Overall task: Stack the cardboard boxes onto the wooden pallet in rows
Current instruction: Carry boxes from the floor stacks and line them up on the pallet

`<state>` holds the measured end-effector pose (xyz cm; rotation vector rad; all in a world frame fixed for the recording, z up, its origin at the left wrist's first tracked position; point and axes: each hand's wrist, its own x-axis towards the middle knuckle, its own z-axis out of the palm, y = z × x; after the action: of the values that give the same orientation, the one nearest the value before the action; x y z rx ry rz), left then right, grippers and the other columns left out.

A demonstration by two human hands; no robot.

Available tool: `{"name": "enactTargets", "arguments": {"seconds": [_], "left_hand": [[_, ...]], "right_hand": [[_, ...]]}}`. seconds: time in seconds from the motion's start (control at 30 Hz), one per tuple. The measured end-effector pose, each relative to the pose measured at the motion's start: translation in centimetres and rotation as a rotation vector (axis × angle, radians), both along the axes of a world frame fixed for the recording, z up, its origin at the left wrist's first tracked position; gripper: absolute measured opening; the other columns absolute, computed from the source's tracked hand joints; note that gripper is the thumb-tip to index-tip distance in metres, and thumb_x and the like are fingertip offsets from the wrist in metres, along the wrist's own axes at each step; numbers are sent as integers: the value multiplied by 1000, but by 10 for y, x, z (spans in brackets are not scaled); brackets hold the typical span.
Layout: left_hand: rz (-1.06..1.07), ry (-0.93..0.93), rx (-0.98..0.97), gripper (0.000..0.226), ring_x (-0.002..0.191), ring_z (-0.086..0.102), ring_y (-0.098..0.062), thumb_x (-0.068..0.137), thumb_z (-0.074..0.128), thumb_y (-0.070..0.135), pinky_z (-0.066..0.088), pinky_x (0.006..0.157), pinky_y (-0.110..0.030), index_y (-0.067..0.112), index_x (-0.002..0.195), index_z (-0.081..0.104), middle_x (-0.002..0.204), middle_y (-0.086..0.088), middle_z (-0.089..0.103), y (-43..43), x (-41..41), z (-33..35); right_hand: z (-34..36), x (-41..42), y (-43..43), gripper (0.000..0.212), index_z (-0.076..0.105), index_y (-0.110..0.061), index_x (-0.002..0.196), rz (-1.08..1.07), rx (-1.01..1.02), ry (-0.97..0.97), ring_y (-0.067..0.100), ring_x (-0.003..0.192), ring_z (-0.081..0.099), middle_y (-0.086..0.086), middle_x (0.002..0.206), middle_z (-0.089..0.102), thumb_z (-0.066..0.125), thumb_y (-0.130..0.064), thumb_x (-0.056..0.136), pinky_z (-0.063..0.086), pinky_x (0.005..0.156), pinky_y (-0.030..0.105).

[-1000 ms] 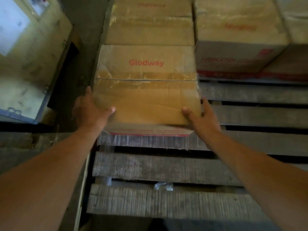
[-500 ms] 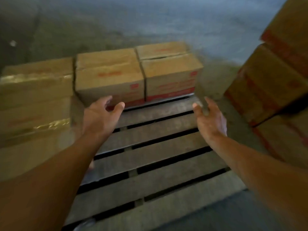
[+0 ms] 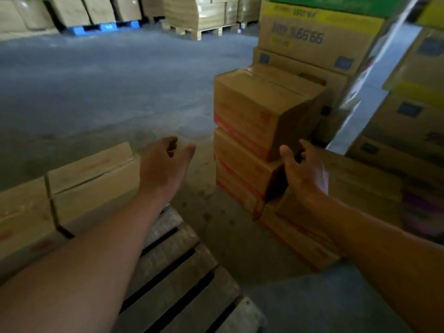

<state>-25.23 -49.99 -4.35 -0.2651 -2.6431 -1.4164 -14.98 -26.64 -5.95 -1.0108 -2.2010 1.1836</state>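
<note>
Right of the wooden pallet (image 3: 182,280), both hands empty: left hand (image 3: 163,169) loosely curled, right hand (image 3: 304,175) spread near the box stack (image 3: 259,121).

My left forearm (image 3: 96,248) covers much of the wooden pallet (image 3: 182,272) and the lower fronts of the boxes on the pallet (image 3: 91,181), whose red print is too smeared to read. The pallet's near end runs off the bottom edge. My right hand (image 3: 304,174) hides the lower corner of the top box (image 3: 259,109) in the stack beside me; I cannot tell whether the fingers touch it. The big printed cartons (image 3: 312,37) behind are cut by the top and right edges, their lettering blurred. The far pallets of goods (image 3: 197,13) are too small to make out.
</note>
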Motion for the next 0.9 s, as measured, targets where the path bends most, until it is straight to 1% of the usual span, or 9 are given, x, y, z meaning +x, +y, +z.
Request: {"name": "enactTargets", "arguments": {"seconds": [0.07,0.23,0.37,0.47,0.53,0.6,0.67,0.8,0.9], "left_hand": [[-52,-5,2,56,115,62,-20,93,66,44,46,95,-32,12,138,58,133,-6,63,24,-21,2],[-102,36,-63,59,121,60,-26,95,62,45,39,88,-29,9,141,55,139,-12,60,76,-125,5],[-101,-8,-49,63,126,56,-27,93,63,49,41,98,-35,9,141,54,139,-12,59,126,-212,-16],[-185,-104,-34,73,132,51,-26,90,65,53,39,99,-33,12,148,45,150,-10,49,161,-266,-32],[-216,-145,-31,83,138,45,-26,87,66,57,38,110,-41,15,153,37,156,-8,41,183,-305,-35],[-249,-173,-22,92,144,37,-26,83,69,60,34,116,-48,18,155,31,160,-6,34,203,-342,-35],[-265,-206,-6,97,145,35,-26,80,72,62,32,116,-44,19,155,30,161,-5,33,223,-372,-36],[-303,-282,12,94,126,51,-24,75,74,64,43,98,-34,20,149,38,143,-4,51,251,-406,-48],[-255,-296,97,74,105,56,-18,73,77,63,46,78,-27,20,129,51,115,4,56,262,-417,-55]], "right_hand": [[-2,-17,15,69,29,-31,155,-15,-26,19,27,140,42,4,156,41,50,-60,97,36,108,43],[-12,-93,52,79,27,-25,157,-140,-93,80,28,143,37,5,159,36,52,-64,93,34,110,43],[-34,-162,74,88,23,-23,158,-262,-175,113,26,142,39,2,159,36,53,-70,89,36,113,42],[-47,-196,79,81,31,-27,153,-360,-222,215,12,130,47,-10,148,47,59,-67,88,39,99,25],[-49,-217,87,70,42,-26,146,-465,-208,269,1,118,51,-21,133,54,63,-60,89,40,91,13],[-49,-233,95,64,49,-26,142,-536,-242,278,9,119,57,-15,130,60,65,-58,88,45,95,21],[-53,-240,102,64,50,-28,142,-572,-282,253,14,120,59,-11,130,61,65,-59,87,48,102,34],[-59,-244,107,62,55,-34,138,-567,-385,238,11,108,65,-10,125,67,64,-65,85,53,99,43],[-61,-248,110,61,55,-38,137,-609,-442,282,8,103,67,-13,122,68,64,-65,83,53,98,42]]}}
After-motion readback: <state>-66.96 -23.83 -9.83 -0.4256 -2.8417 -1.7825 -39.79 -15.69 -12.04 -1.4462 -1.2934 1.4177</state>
